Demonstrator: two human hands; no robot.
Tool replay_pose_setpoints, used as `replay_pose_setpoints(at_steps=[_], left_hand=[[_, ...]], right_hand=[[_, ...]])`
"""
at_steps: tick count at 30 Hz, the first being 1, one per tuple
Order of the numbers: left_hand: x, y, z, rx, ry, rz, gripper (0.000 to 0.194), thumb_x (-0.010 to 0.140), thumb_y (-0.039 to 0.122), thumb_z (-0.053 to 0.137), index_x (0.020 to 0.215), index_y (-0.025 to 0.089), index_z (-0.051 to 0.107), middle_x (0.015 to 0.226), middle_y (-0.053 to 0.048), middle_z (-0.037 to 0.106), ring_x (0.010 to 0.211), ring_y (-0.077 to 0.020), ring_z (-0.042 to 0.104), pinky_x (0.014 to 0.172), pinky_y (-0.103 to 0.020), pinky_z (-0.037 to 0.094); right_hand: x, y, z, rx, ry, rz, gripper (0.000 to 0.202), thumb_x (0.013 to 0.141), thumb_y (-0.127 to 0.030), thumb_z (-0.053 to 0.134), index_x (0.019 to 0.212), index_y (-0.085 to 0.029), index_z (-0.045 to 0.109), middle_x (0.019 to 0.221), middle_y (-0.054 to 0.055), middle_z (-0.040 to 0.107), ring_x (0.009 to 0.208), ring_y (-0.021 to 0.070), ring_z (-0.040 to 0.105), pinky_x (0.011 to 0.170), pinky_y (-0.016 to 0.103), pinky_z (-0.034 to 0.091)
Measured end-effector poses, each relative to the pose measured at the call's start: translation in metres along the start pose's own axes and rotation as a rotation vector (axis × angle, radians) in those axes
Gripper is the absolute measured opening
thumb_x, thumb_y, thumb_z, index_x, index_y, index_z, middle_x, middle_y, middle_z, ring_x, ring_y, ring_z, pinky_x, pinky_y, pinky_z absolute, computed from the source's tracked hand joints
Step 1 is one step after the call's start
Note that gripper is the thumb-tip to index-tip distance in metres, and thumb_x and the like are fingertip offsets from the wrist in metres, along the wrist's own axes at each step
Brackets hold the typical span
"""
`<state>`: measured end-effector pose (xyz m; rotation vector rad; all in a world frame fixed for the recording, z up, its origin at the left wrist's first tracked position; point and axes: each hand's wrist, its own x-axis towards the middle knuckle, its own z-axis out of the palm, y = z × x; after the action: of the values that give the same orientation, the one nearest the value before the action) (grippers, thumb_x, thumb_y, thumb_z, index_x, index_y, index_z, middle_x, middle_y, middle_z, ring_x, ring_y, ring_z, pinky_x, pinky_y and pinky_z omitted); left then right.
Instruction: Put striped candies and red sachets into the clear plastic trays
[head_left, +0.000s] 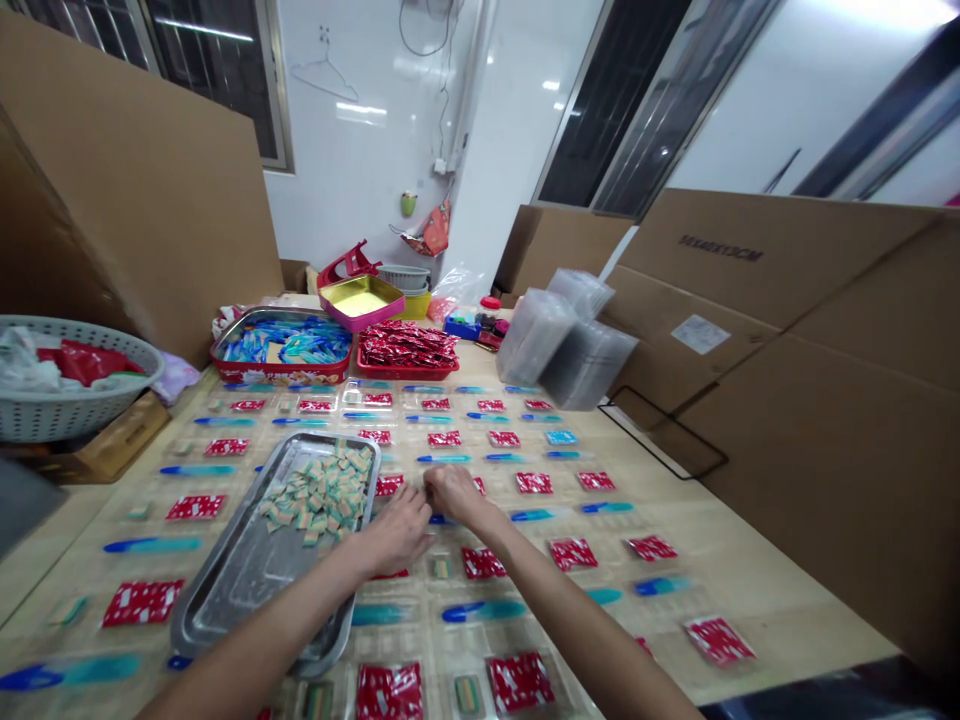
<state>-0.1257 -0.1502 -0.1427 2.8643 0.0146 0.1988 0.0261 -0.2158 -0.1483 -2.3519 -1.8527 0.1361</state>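
Note:
My left hand (401,527) is over the clear plastic trays, just right of a metal tray (247,590), with its fingers bent together. Close beside it, my right hand (454,492) is curled, its fingertips turned inward. Anything pinched in either hand is too small or hidden to make out. Small striped blocks (326,495), which look like erasers, are heaped at the metal tray's far end. Rows of clear plastic trays (442,640) lie under and around my hands. Many hold a blue pen (484,611) and a red patterned packet (520,682); some also hold a striped block (466,694).
Beyond the rows stand a red tin (281,374) of blue pens and a red tray (409,374) of red packets. Stacked clear trays (566,345) are at the back right. A grey basket (75,400) is at left, and cardboard boxes (825,420) border the right side.

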Motion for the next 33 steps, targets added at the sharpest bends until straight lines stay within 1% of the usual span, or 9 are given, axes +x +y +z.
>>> replay_pose_setpoints(at_steps=[7, 12, 15, 17, 20, 22, 24, 28, 33], left_hand=[[0.001, 0.000, 0.002, 0.094, 0.003, 0.007, 0.030, 0.083, 0.033, 0.046, 0.100, 0.009, 0.054, 0.109, -0.017, 0.055, 0.110, -0.0291, 0.045, 0.103, -0.047, 0.028], [0.000, 0.002, 0.001, 0.139, -0.006, 0.010, 0.035, 0.084, 0.038, 0.044, 0.098, 0.008, 0.055, 0.111, -0.018, 0.055, 0.112, -0.0288, 0.044, 0.103, -0.046, 0.027], [-0.004, 0.006, -0.012, 0.133, 0.044, 0.008, 0.032, 0.083, 0.037, 0.045, 0.097, 0.010, 0.055, 0.115, -0.017, 0.053, 0.113, -0.0279, 0.043, 0.102, -0.044, 0.028], [-0.015, 0.006, -0.027, 0.124, 0.103, -0.034, 0.025, 0.082, 0.029, 0.047, 0.098, 0.011, 0.054, 0.115, -0.015, 0.053, 0.112, -0.0267, 0.043, 0.100, -0.042, 0.030], [-0.050, -0.005, -0.051, 0.090, 0.151, -0.261, 0.018, 0.076, 0.012, 0.046, 0.091, 0.014, 0.056, 0.099, -0.010, 0.059, 0.098, -0.0232, 0.050, 0.091, -0.038, 0.037], [-0.079, -0.019, -0.063, 0.074, 0.155, -0.484, 0.018, 0.074, 0.007, 0.045, 0.082, 0.016, 0.057, 0.088, -0.009, 0.060, 0.089, -0.0220, 0.052, 0.083, -0.036, 0.040], [-0.105, -0.034, -0.069, 0.050, 0.126, -0.615, 0.016, 0.074, 0.009, 0.046, 0.080, 0.016, 0.059, 0.087, -0.009, 0.060, 0.087, -0.0216, 0.054, 0.081, -0.034, 0.041], [-0.129, -0.049, -0.068, -0.027, 0.052, -0.674, 0.014, 0.077, 0.016, 0.048, 0.084, 0.018, 0.060, 0.094, -0.008, 0.061, 0.090, -0.0215, 0.056, 0.080, -0.032, 0.042], [-0.131, -0.049, -0.060, -0.087, 0.078, -0.677, 0.024, 0.078, 0.012, 0.045, 0.098, 0.017, 0.056, 0.102, -0.010, 0.060, 0.099, -0.0213, 0.054, 0.086, -0.033, 0.041]], right_hand=[[-0.004, -0.003, 0.001, -0.061, 0.020, -0.005, 0.018, 0.075, -0.010, 0.048, 0.079, -0.014, 0.064, 0.093, 0.012, 0.061, 0.080, 0.0183, 0.055, 0.065, 0.026, 0.034], [-0.004, -0.002, 0.004, -0.040, 0.023, -0.023, 0.020, 0.076, -0.009, 0.044, 0.073, -0.014, 0.063, 0.086, 0.010, 0.059, 0.073, 0.0162, 0.053, 0.063, 0.025, 0.034], [-0.006, 0.004, 0.006, 0.012, 0.031, -0.070, 0.022, 0.078, -0.012, 0.043, 0.072, -0.016, 0.063, 0.081, 0.007, 0.058, 0.071, 0.0153, 0.054, 0.062, 0.024, 0.035], [-0.009, 0.007, 0.006, 0.051, 0.043, -0.082, 0.023, 0.079, -0.013, 0.042, 0.075, -0.016, 0.064, 0.079, 0.006, 0.059, 0.070, 0.0153, 0.055, 0.060, 0.024, 0.035], [-0.012, 0.002, 0.004, 0.165, 0.150, -0.074, 0.024, 0.081, -0.016, 0.041, 0.084, -0.017, 0.065, 0.084, 0.007, 0.062, 0.070, 0.0169, 0.057, 0.061, 0.025, 0.038], [-0.011, -0.013, 0.000, 0.314, 0.225, -0.078, 0.023, 0.083, -0.021, 0.042, 0.086, -0.017, 0.064, 0.086, 0.008, 0.062, 0.070, 0.0173, 0.058, 0.062, 0.026, 0.041], [-0.006, -0.039, -0.005, 0.475, 0.235, -0.091, 0.020, 0.084, -0.026, 0.046, 0.084, -0.017, 0.064, 0.081, 0.006, 0.061, 0.066, 0.0165, 0.057, 0.061, 0.026, 0.042], [0.007, -0.105, -0.012, 0.595, 0.152, -0.187, 0.011, 0.080, -0.021, 0.054, 0.085, -0.017, 0.063, 0.079, 0.004, 0.059, 0.068, 0.0150, 0.056, 0.063, 0.025, 0.042], [0.016, -0.164, -0.002, 0.312, 0.065, -0.257, 0.007, 0.078, -0.018, 0.057, 0.083, -0.016, 0.060, 0.087, 0.006, 0.058, 0.082, 0.0188, 0.054, 0.070, 0.026, 0.040]])
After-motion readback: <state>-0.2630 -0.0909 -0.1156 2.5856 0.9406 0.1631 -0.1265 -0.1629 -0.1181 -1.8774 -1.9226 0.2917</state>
